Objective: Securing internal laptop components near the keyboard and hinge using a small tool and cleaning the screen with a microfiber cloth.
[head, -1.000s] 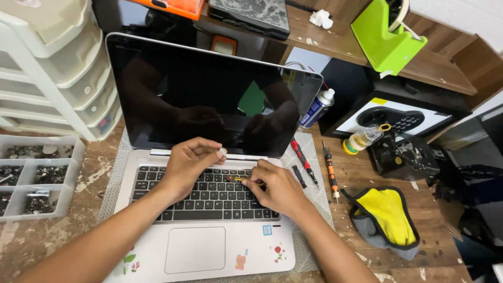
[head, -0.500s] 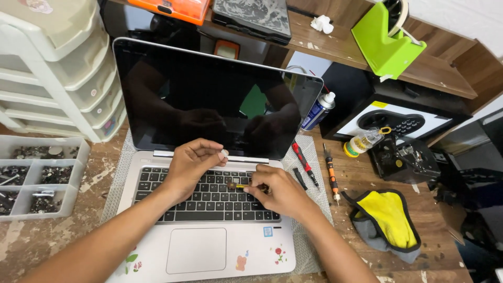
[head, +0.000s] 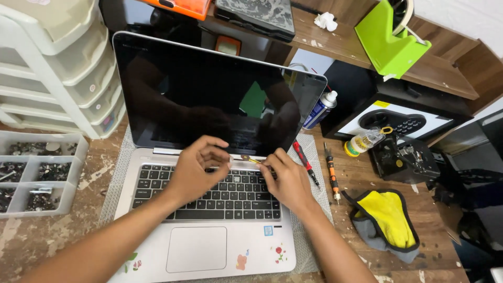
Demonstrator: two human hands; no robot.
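Observation:
A silver laptop lies open on a grey mat, its screen dark. My left hand hovers over the top rows of the black keyboard, fingers curled in a loose claw with nothing visible in them. My right hand pinches a thin yellowish tool. The tool's tip carries a small round dark piece just above the strip between keyboard and hinge. The fingertips of both hands nearly meet there.
Two screwdrivers, red-handled and orange-handled, lie right of the laptop. Beyond them are a spray can, a small bottle and a yellow-grey cloth. A compartment tray of screws and white drawers stand left.
Both hands have risen from the keyboard toward the hinge strip. My left hand has lifted and curled its fingers. The right hand's tool now points at the strip.

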